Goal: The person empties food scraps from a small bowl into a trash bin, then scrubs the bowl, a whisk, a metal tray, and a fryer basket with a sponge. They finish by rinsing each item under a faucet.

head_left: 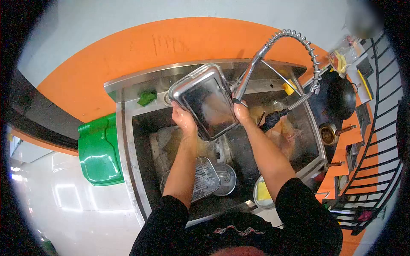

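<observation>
Orange wall (pixel 85 81) and a green bin (pixel 99 150) sit off to your left, beside the steel sink (pixel 128 141). Your left hand (pixel 183 119) is closed on the near-left edge of the tray (pixel 204 102), held up over the sink. The tray tilts, its long axis running from upper left down to lower right, its hollow facing you. Your right hand (pixel 241 113) grips the opposite edge, just under the faucet (pixel 294 40); both hands are equally near.
</observation>
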Action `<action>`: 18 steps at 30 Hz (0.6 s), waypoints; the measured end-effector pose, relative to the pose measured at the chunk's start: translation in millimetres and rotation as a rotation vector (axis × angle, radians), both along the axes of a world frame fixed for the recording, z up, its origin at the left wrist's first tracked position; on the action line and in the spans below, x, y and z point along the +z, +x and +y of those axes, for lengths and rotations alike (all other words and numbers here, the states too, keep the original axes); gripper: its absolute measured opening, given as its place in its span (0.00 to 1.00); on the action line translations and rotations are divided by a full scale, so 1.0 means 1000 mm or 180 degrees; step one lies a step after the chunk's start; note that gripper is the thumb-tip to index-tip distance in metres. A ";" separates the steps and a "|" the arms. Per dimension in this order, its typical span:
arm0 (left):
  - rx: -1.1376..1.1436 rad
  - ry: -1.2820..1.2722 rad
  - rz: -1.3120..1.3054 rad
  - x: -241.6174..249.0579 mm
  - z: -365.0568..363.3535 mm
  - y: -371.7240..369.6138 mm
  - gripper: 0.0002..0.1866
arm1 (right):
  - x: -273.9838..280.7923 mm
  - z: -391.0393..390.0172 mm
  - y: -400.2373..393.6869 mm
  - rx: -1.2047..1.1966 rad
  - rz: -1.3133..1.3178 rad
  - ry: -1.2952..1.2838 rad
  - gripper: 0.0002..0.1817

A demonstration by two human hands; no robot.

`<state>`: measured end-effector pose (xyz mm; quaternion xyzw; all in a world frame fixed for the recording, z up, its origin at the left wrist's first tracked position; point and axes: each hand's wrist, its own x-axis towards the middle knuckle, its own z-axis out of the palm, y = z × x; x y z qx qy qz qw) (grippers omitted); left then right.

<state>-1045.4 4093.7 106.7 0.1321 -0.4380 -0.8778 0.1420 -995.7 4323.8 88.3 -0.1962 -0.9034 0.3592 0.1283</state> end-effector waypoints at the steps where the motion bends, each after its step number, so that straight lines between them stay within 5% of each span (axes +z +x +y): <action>1: -0.0012 0.0169 -0.0111 -0.007 0.000 -0.003 0.28 | 0.020 -0.005 0.013 -0.0263 -0.0323 -0.0228 0.33; 3: -0.0043 0.0342 -0.0212 -0.019 0.008 -0.004 0.29 | 0.030 0.001 0.021 -0.0543 -0.0631 -0.0455 0.32; 5: -0.0015 0.1315 -0.0682 -0.035 0.012 0.007 0.34 | 0.012 0.019 0.024 -0.0551 -0.0107 -0.3797 0.34; 6: -0.0181 0.1406 -0.0755 -0.043 0.016 0.016 0.40 | 0.005 0.024 0.022 -0.0309 0.0132 -0.4807 0.37; 9: -0.0243 0.2319 -0.0579 -0.053 0.021 0.046 0.42 | 0.044 0.009 0.022 -0.0499 0.0007 -0.4705 0.36; 10: -0.0470 0.2330 -0.0464 -0.055 0.021 0.057 0.45 | -0.016 0.048 -0.002 -0.0842 0.0621 -0.4196 0.33; 13: -0.1303 0.2006 -0.0787 -0.042 0.019 0.095 0.49 | 0.001 0.060 -0.007 -0.1633 0.0070 -0.3466 0.31; 16: -0.2257 0.2291 -0.1723 -0.070 0.032 0.126 0.52 | -0.008 0.056 -0.004 -0.1090 0.0287 -0.2935 0.26; 18: -0.2466 0.2550 -0.1445 -0.069 0.033 0.145 0.54 | 0.007 0.045 0.006 -0.0884 0.0401 -0.2384 0.25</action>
